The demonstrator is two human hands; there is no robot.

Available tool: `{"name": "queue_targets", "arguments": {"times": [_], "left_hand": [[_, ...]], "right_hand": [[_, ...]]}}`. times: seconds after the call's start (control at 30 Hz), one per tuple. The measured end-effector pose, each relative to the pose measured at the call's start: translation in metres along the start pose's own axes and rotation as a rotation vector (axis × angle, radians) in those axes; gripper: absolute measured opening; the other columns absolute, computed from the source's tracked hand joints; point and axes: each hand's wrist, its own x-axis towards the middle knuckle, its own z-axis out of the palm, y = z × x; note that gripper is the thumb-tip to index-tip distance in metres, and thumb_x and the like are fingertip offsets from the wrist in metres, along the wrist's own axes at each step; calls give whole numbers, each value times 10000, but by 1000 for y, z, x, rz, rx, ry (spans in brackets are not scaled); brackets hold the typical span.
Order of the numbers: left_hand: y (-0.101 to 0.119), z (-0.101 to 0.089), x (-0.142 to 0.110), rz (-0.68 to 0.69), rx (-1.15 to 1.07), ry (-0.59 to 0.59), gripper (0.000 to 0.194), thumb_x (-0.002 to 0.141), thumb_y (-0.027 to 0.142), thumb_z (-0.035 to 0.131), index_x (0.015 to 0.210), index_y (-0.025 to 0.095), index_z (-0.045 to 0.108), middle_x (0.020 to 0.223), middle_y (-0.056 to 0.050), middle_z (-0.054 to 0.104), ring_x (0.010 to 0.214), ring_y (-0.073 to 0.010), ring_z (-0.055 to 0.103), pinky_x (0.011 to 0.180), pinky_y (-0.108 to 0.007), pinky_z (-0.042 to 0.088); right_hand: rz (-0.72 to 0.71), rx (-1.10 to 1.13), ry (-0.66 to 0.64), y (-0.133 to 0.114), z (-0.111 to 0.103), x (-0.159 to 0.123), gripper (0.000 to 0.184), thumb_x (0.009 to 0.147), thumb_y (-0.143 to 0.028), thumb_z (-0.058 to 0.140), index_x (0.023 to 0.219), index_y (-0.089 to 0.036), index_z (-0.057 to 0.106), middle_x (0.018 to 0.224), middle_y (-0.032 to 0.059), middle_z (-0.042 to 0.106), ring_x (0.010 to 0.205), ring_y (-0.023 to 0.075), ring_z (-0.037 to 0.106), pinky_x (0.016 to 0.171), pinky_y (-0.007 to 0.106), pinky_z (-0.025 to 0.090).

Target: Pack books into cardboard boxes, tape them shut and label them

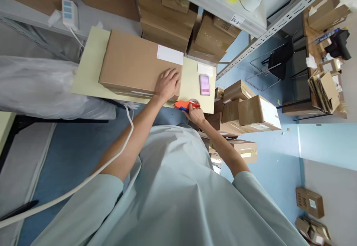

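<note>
In the head view, the left grip [168, 84] rests on top of the cardboard box [131, 61], palm down with fingers stretched and clasping nothing; the box lies directly under it and extends leftward along the desk [90, 50], its white label [170, 54] just beyond those fingertips; the right grip [196, 115] is curled round an orange tape dispenser [186, 105], which sits just beyond its fingers, near the box's closest right corner; whether the dispenser touches the box, or any tape runs between them, I cannot tell; beyond the right grip and a little to its right lies a phone [205, 85], with a white paper slip [205, 69] farther on; a white cord [119, 149] passes across the forearm behind the left grip; to handle this well, I judge, the left palm should bear down evenly so that the box cannot slide, with its fingers well away from the dispenser's cutting edge; the right grip would do best firm yet loose at the wrist, the dispenser square to the cardboard, and the cord clear of both arms.
</note>
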Motion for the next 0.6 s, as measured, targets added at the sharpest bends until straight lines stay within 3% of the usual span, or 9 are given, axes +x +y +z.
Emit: {"name": "queue_targets", "arguments": {"times": [0.37, 0.6], "left_hand": [[3, -2, -2, 0, -7, -15, 570, 1076, 366, 413, 1572, 177, 619, 1715, -137, 539, 1647, -341, 395, 1393, -595, 265], [5, -4, 1, -9, 42, -67, 564, 1095, 395, 393, 1546, 142, 619, 1677, -198, 557, 1594, -395, 449, 1359, -626, 291]], "right_hand": [[80, -5, 11, -10, 4, 2, 696, 1203, -550, 121, 1519, 12, 380, 1176, 305, 788, 1062, 341, 794, 862, 359, 565], [64, 22, 4, -12, 3, 1, 695, 1208, -537, 181, 1510, 49, 400, 1142, 322, 793, 1051, 345, 808, 848, 351, 569]]}}
